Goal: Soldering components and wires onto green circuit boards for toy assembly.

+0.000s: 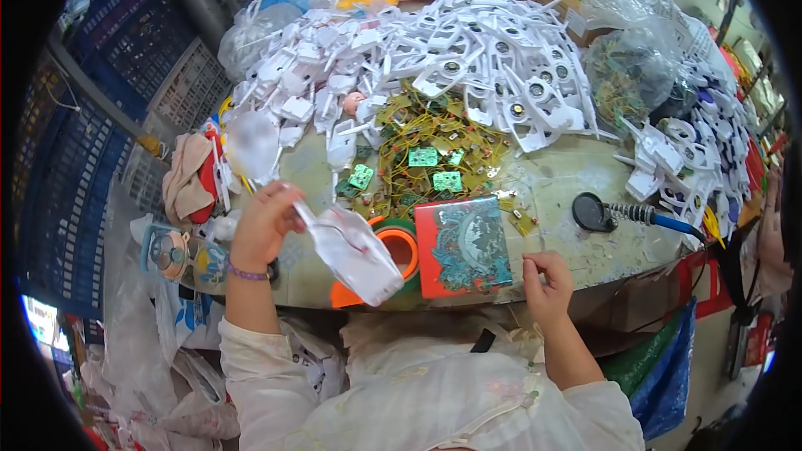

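Note:
My left hand (266, 225) is closed on the narrow end of a white plastic shell (357, 260), which hangs tilted over the table's front edge. A thin reddish wire or line lies along the shell. Behind the shell's lower part, an orange tape roll (399, 252) shows partly. My right hand (547, 284) is curled with thumb and fingertips together, just right of a red box with a dark, worn picture top (464, 246). Whatever its fingers hold, if anything, is too small to make out. Beyond the box lie green circuit boards (447, 180) amid a heap of yellow-wired boards (434, 129).
A large pile of white plastic shells (501, 58) covers the table's back; more shells (702, 154) sit at the right. A soldering iron with blue handle (668, 221) rests in its coiled stand. Left are a clear lidded container (167, 252) and blue crates (58, 217).

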Demonstrator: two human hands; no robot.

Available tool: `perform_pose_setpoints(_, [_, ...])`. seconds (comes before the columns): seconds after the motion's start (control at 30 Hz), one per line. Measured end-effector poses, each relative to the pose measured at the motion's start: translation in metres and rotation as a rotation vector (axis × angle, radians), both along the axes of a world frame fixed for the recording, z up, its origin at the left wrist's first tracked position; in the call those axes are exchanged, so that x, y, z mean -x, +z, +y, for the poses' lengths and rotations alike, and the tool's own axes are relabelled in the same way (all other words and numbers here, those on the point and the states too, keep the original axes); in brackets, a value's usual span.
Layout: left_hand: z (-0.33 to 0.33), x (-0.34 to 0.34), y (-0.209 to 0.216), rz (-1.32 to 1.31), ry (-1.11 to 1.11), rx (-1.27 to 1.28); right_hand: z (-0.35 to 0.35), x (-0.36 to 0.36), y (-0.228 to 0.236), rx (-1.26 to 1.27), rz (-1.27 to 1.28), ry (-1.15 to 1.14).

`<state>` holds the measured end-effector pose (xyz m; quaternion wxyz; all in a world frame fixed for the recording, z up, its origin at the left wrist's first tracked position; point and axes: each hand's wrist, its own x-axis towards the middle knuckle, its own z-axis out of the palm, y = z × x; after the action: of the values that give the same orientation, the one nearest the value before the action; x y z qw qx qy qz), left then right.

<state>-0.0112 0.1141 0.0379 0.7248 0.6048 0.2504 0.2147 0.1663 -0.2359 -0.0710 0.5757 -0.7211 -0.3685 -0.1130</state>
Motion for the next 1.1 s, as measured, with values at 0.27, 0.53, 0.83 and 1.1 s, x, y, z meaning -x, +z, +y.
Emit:
perform_pose_setpoints(0.27, [-0.014, -0.043, -0.038, 0.464, -0.355, -0.203, 0.051, -0.085, 0.064, 0.289, -0.15, -0.12])
perform_pose_setpoints(0.53, [-0.028, -0.043, -0.053, 0.225, -0.193, -0.396, 0.099, -0.202, 0.018, 0.611, -0.514, -0.691])
perform_pose_setpoints(0.83, [-0.042, -0.016, -0.048, 0.127, -0.216, -0.385, 0.094, -0.174, 0.035, 0.698, -0.25, -0.48])
perform_pose_setpoints(1.1, [0.011, -0.044, -0.075, 0.187, -0.098, -0.586, 0.058, -0.13, 0.05, -0.362, 0.736, 0.052])
